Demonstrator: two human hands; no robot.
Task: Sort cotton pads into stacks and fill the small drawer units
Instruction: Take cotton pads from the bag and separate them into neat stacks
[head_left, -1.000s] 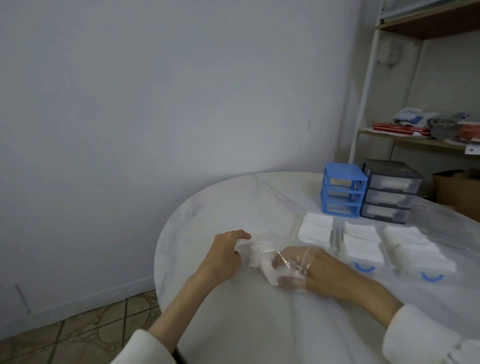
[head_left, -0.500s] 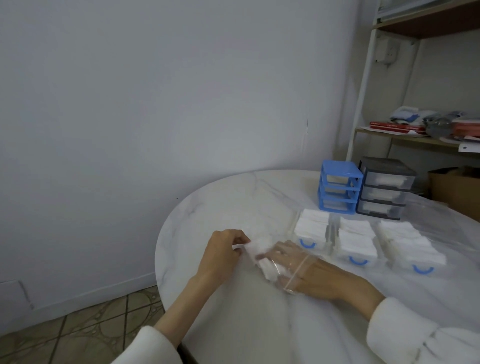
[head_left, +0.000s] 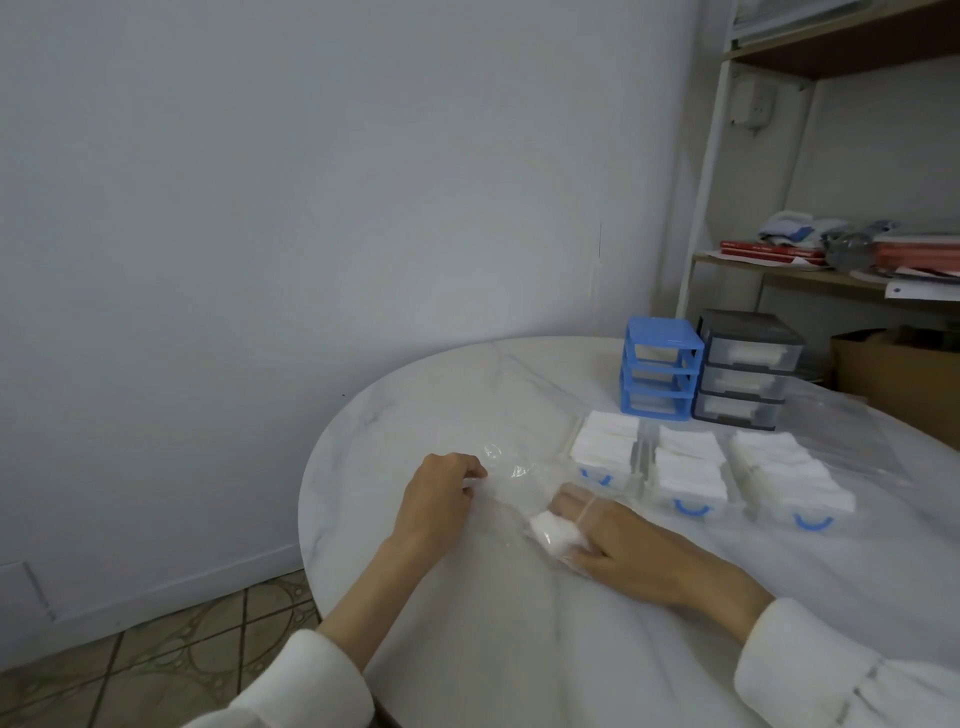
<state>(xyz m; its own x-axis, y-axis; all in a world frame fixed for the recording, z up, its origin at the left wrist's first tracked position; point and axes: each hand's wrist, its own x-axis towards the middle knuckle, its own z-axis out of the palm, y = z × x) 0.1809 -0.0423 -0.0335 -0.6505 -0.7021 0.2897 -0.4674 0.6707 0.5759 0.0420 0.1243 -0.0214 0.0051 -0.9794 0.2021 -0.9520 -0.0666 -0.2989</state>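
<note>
Inside clear bag (head_left: 514, 480), right hand (head_left: 618, 540) grips pads (head_left: 553, 535).

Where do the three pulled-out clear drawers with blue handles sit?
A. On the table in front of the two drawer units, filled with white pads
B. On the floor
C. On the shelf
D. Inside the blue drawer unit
A: the three drawers lie in a row on the table, before the blue unit and grey unit, full of white pads.
</note>
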